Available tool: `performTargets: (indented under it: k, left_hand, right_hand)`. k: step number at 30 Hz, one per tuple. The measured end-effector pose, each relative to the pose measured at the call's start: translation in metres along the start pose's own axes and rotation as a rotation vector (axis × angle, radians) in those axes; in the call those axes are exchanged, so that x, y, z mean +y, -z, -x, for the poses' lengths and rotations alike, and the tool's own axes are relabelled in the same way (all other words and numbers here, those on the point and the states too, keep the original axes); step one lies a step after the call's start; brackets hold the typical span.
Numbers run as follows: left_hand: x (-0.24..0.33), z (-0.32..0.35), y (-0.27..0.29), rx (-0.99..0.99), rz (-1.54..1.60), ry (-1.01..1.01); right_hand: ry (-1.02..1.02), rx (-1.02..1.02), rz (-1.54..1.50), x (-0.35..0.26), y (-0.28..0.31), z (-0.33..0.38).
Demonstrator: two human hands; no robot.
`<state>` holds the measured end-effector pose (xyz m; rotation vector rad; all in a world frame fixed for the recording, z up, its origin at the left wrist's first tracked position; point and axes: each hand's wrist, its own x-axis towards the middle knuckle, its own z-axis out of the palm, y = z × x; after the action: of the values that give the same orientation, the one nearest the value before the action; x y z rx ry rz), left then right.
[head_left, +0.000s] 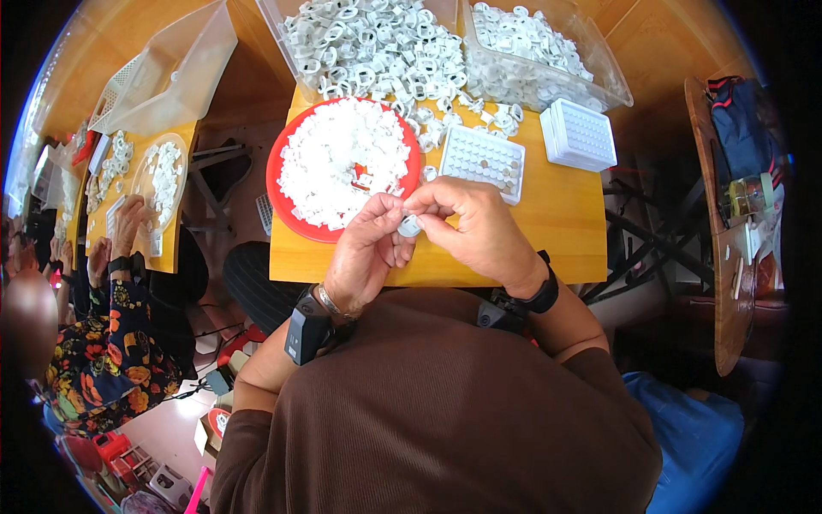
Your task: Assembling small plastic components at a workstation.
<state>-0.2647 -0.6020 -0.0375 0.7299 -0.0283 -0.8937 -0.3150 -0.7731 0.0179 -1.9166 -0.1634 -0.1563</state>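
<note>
A small white plastic ring-like part [409, 226] is held up in front of me at the table's near edge. My left hand [370, 244] grips it from the left, thumb and fingers closed around it. From the other side, the thumb and forefinger of my right hand [467, 218] pinch the same part. Just beyond my hands stands a red round tray [276, 184] heaped with small white pieces. To its right lies a white grid tray [484, 147] with a few small pieces in its cells.
Two clear bins [612, 81] of white ring parts stand at the back, with loose white parts [432, 128] spilled before them. A stack of white grid trays [580, 134] sits at the table's right. At left, another person [111, 343] works at a separate table.
</note>
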Motion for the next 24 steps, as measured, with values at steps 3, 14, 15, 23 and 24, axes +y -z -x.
performTargets:
  k: [3, 14, 15, 23, 24]
  left_hand:
    - [-0.002, 0.000, 0.002, -0.025, -0.022, -0.003]
    - [-0.001, 0.004, -0.004, -0.028, 0.011, -0.076]
    - [0.000, 0.005, -0.006, -0.026, 0.010, -0.079]
    - [0.007, 0.007, -0.008, 0.003, -0.434, -0.233]
    - [0.007, 0.008, -0.007, -0.001, -0.436, -0.236]
  right_hand:
    - [0.062, -0.004, 0.077, 0.000, -0.001, 0.001]
    - [0.084, 0.148, 0.071, 0.007, -0.016, 0.003]
    - [-0.004, 0.151, 0.039, 0.003, -0.016, 0.002]
    - [-0.030, 0.199, 0.040, 0.008, -0.016, 0.007]
    - [-0.012, 0.216, 0.079, 0.008, -0.016, 0.007]
